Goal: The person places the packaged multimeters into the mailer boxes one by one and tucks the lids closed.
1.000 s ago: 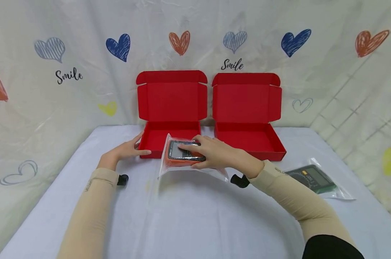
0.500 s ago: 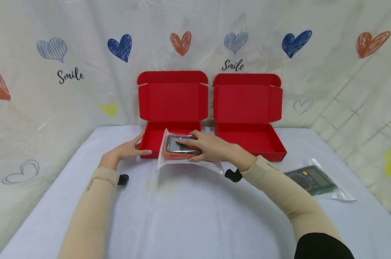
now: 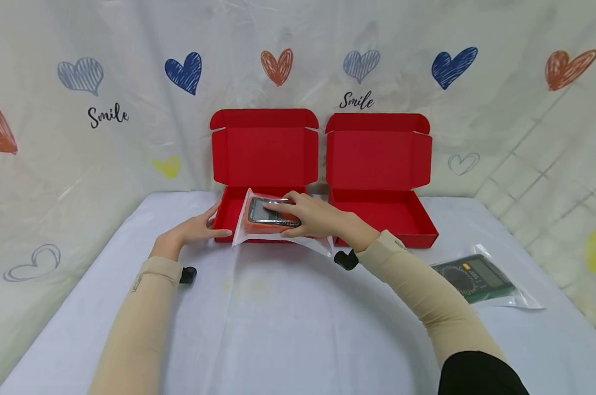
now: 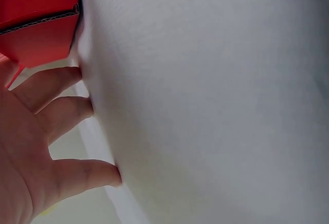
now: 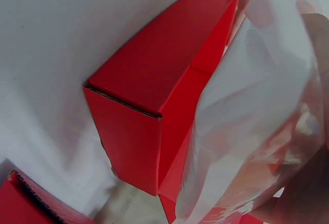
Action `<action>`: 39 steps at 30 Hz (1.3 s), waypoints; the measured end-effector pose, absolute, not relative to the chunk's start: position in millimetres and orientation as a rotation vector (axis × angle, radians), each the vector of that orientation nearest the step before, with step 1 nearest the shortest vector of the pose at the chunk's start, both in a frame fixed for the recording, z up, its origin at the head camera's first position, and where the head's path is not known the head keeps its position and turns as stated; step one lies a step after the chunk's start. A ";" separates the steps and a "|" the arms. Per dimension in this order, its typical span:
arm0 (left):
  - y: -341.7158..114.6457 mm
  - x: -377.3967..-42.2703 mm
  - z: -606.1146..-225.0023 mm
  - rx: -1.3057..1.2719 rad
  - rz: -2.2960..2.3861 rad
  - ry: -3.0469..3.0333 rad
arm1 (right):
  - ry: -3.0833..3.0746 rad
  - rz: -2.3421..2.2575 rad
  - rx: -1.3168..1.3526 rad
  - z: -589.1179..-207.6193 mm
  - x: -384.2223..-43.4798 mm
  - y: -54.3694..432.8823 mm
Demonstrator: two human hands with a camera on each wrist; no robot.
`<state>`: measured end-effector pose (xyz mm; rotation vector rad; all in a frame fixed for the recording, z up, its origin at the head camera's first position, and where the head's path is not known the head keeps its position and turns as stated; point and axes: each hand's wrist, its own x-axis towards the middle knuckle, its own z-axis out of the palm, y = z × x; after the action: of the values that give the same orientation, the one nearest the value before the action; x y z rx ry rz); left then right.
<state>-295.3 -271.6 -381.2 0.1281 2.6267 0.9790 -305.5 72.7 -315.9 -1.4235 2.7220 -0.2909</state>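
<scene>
Orange device (image 3: 270,217), black face (image 3: 280,221), grey screen (image 3: 257,209), inside clear bag (image 3: 241,229).

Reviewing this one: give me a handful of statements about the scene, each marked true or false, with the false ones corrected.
1. The right hand holds the orange meter. True.
2. The left red box is closed. False: its lid stands up.
3. The left hand touches the left red box. True.
4. Both hands hold the orange meter. False: only the right hand does.
5. The green meter lies in a clear bag on the table. True.
</scene>
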 end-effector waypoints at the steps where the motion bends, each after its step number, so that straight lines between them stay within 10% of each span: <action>1: -271.6 -295.2 -381.0 0.126 0.982 2.624 | 2.720 -0.286 -1.420 -315.4 -307.0 71.1; 39: -272.5 -300.1 -383.7 0.124 0.980 2.605 | 2.731 -0.273 -1.261 -318.4 -363.9 36.5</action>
<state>-300.1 -272.5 -383.7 0.1238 2.6047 0.9803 -363.9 36.5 -318.4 -1.2606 2.7308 -0.2729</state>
